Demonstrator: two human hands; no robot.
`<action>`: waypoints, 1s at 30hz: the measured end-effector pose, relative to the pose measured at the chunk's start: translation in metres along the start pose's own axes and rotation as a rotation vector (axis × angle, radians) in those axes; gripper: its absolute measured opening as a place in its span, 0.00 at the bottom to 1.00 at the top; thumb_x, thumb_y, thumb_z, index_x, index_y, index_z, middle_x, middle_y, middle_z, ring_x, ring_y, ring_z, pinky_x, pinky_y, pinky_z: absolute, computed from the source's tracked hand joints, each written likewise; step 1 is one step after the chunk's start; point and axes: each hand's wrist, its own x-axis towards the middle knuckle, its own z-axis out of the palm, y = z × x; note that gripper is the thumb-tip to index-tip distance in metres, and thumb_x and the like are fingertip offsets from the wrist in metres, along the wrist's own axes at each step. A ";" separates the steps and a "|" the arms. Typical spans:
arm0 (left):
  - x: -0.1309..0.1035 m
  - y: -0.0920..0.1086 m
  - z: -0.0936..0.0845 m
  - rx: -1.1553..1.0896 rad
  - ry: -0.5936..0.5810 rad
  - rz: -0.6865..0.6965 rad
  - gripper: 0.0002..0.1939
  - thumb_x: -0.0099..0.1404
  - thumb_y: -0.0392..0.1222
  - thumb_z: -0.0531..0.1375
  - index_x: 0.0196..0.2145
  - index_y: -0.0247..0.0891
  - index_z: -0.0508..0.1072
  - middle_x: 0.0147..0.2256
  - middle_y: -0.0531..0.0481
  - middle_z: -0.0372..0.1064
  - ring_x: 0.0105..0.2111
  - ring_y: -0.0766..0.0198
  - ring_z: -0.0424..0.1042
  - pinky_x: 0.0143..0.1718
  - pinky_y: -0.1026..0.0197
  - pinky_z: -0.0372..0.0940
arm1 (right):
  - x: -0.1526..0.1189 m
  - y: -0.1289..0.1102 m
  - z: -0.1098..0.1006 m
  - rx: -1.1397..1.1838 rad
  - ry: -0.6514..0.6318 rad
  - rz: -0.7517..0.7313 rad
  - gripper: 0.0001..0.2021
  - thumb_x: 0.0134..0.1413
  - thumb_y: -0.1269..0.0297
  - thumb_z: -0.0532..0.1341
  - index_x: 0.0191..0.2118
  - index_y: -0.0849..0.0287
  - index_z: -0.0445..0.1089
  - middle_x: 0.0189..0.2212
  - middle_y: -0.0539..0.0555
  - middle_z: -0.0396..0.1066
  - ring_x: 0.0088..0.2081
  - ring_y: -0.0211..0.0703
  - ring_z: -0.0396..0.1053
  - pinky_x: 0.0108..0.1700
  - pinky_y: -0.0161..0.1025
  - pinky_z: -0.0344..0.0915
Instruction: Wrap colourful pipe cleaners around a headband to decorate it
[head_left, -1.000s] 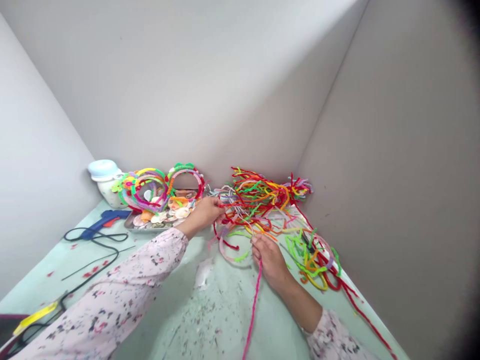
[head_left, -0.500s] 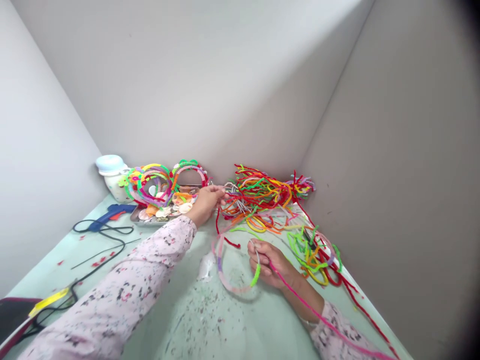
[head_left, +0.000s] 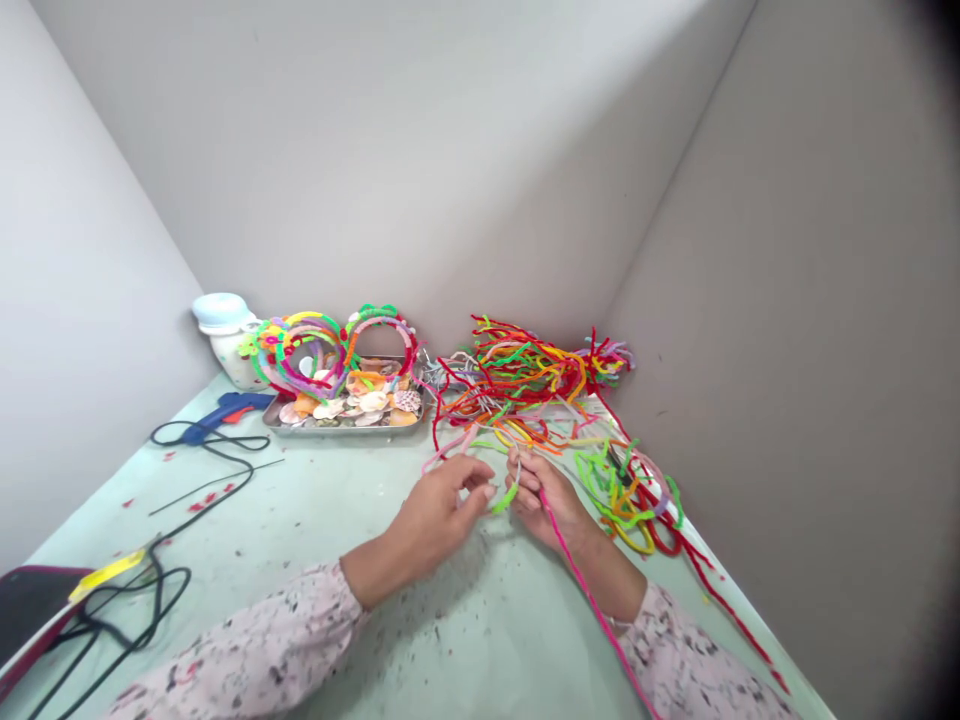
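My right hand [head_left: 551, 500] is closed around the bare end of a hoop-shaped headband [head_left: 505, 498]. Bright green fuzzy wrapping covers the part just below those fingers. From the same grip a long magenta pipe cleaner [head_left: 581, 580] trails down over my right forearm. My left hand [head_left: 448, 505] is at the hoop's left side, thumb and forefinger brought together in a pinch near the green part. What it pinches is too small to make out. Much of the hoop's pale pink side is hidden behind this hand.
Behind my hands lies a heap of colourful pipe cleaners [head_left: 525, 370]. A metal tray [head_left: 352, 431] holds shells, with finished hoops [head_left: 311, 355] leaning on it. To the left are a blue glue gun [head_left: 225, 412], a black cord [head_left: 240, 490] and a lidded cup [head_left: 229, 345]. Green loops [head_left: 607, 485] lie right.
My left hand has come back from the pipe cleaner heap, down and toward my right hand, to the hoop. My right hand keeps its hold, and the hoop has risen slightly.
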 end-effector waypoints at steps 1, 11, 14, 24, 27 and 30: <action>-0.006 -0.001 0.006 0.025 -0.031 0.037 0.11 0.64 0.42 0.53 0.41 0.38 0.71 0.38 0.47 0.71 0.39 0.62 0.69 0.43 0.61 0.62 | 0.001 0.002 -0.001 -0.013 0.001 -0.021 0.09 0.46 0.62 0.64 0.29 0.60 0.64 0.15 0.39 0.48 0.13 0.26 0.43 0.15 0.25 0.46; -0.015 -0.026 0.030 0.052 0.084 0.105 0.08 0.65 0.38 0.53 0.39 0.38 0.71 0.36 0.48 0.71 0.38 0.63 0.67 0.42 0.61 0.60 | 0.004 0.016 -0.007 -0.215 -0.048 -0.071 0.12 0.52 0.57 0.62 0.29 0.60 0.62 0.16 0.41 0.53 0.15 0.25 0.51 0.17 0.25 0.46; -0.016 -0.030 0.027 0.060 0.149 0.105 0.08 0.65 0.39 0.53 0.39 0.37 0.70 0.36 0.48 0.70 0.38 0.63 0.67 0.42 0.61 0.60 | 0.004 0.016 -0.006 -0.268 -0.027 -0.065 0.14 0.53 0.52 0.61 0.30 0.60 0.63 0.16 0.41 0.54 0.15 0.26 0.52 0.17 0.26 0.46; -0.017 -0.032 0.027 -0.014 0.183 0.131 0.09 0.65 0.37 0.54 0.41 0.40 0.71 0.36 0.49 0.71 0.38 0.63 0.68 0.40 0.62 0.61 | 0.010 0.026 -0.013 -0.237 -0.013 -0.072 0.16 0.56 0.56 0.56 0.46 0.59 0.69 0.26 0.52 0.71 0.24 0.37 0.67 0.22 0.31 0.60; -0.017 -0.033 0.027 -0.050 0.174 0.126 0.10 0.65 0.39 0.54 0.43 0.41 0.71 0.39 0.49 0.72 0.40 0.63 0.69 0.42 0.62 0.62 | 0.011 0.026 -0.016 -0.223 -0.067 -0.050 0.18 0.51 0.66 0.57 0.49 0.59 0.68 0.29 0.53 0.73 0.26 0.38 0.69 0.23 0.33 0.62; -0.016 -0.034 0.026 -0.059 0.179 0.118 0.10 0.65 0.40 0.54 0.42 0.40 0.71 0.38 0.49 0.72 0.40 0.63 0.69 0.43 0.61 0.62 | 0.010 0.027 -0.019 -0.295 -0.091 -0.046 0.21 0.49 0.69 0.56 0.51 0.59 0.67 0.30 0.53 0.73 0.25 0.38 0.69 0.23 0.33 0.63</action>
